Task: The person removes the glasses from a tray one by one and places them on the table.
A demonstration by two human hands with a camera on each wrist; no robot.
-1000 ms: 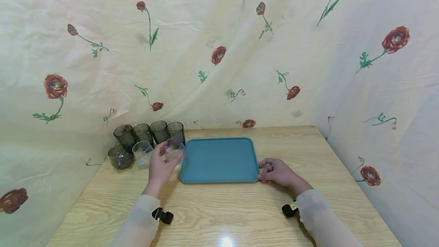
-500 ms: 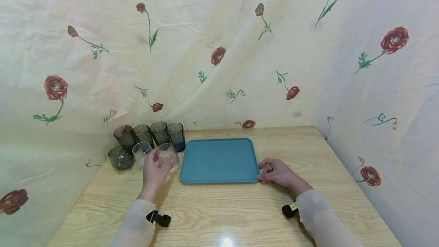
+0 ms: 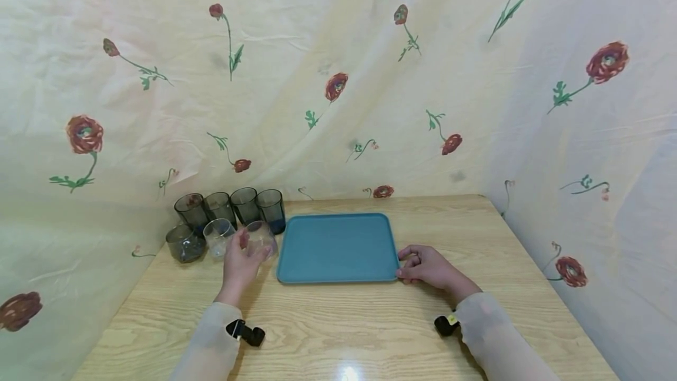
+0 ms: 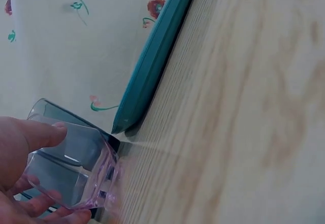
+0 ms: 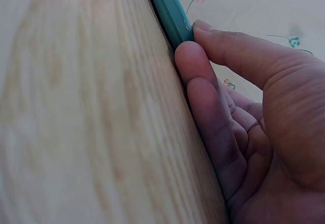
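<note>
A short clear drinking glass (image 3: 261,242) with a pinkish tint stands upright left of the tray. My left hand (image 3: 241,266) grips it from the near left side. In the left wrist view the thumb lies along the glass (image 4: 91,181) on one side and the fingers wrap the other, with its base close to the wood. The blue-green tray (image 3: 338,249) lies flat on the table. My right hand (image 3: 431,266) pinches the tray's right edge near the front corner. Up close in the right wrist view, thumb and forefinger meet at the tray rim (image 5: 170,10).
Several tall smoked-grey glasses (image 3: 245,204) form a row at the back left. Before them stand a rounded dark glass (image 3: 186,244) and another clear glass (image 3: 218,240). A flowered cloth (image 3: 296,75) hangs behind the wooden table (image 3: 338,322).
My left hand has brought the glass left and down, from overlapping the tray's left edge to beside it. Over the last half second it has barely shifted. The right hand and tray stay put.
</note>
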